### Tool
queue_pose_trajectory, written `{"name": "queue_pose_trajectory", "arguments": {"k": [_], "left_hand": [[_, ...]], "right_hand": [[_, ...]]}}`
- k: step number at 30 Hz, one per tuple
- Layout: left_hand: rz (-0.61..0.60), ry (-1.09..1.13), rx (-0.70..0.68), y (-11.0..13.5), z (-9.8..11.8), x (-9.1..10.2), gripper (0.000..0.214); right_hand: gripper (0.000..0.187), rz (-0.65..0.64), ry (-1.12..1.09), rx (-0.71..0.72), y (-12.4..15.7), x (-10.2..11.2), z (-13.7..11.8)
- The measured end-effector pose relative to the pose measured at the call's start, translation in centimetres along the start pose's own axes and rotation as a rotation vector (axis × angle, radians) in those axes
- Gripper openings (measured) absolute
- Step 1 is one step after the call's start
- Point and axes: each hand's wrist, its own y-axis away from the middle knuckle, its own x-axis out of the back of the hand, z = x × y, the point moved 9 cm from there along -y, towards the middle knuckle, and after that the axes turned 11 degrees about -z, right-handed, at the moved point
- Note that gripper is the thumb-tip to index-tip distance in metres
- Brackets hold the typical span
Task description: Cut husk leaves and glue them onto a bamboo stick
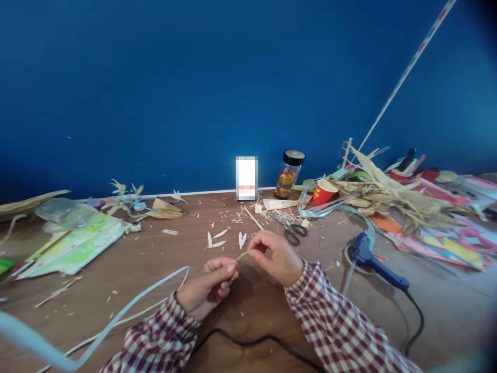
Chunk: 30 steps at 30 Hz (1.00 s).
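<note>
Between my two hands runs a thin greenish strand (241, 256), low over the brown table. My left hand (212, 284) is closed on its lower end, thumb pressed against the fingers. Pinched in my right hand (275, 256) is the upper end, at thumb and fingertip. Just beyond the hands lie small white petal-shaped pieces (216, 244) and a white V-shaped pair (242, 240). Black-handled scissors (292, 231) rest open past my right hand. A blue glue gun (378, 261) lies to the right of my right sleeve.
A dark-lidded jar (289, 175) and a tipped red paper cup (324, 192) stand near the wall. Dried corn husks (392, 194) and coloured paper pile up at right. A pale blue tube (128, 313) and black cable (248, 342) cross the front. Husk flowers (120, 197) lie at left.
</note>
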Motion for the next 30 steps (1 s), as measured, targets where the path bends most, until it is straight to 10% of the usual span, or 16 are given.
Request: {"name": "queue_pose_trajectory", "arguments": {"k": [20,30], "left_hand": [[-0.042,-0.07,-0.106,-0.2,-0.1,-1.0,0.014],[0.14,-0.182,-0.319,0.3,1.5,0.0,0.015]], "right_hand": [[0.016,0.123,-0.059,-0.166,0.6,-1.3,0.7],[0.014,0.056,-0.294,-0.272,0.9,-4.5,2.2]]}}
